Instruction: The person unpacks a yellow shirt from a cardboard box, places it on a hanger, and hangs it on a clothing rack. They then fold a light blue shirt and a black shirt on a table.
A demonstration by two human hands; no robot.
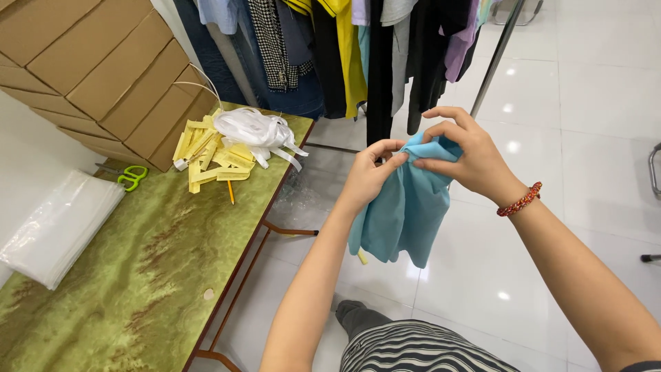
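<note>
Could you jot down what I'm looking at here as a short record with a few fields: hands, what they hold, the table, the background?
Left hand: pinches the top edge of a light blue garment
Right hand: grips the same edge from the other side; beaded bracelet on the wrist
Garment: hangs in the air, off the table
Table: green marbled top with yellow strips, white ribbon, green scissors, clear bags
Background: cardboard boxes, hanging clothes
</note>
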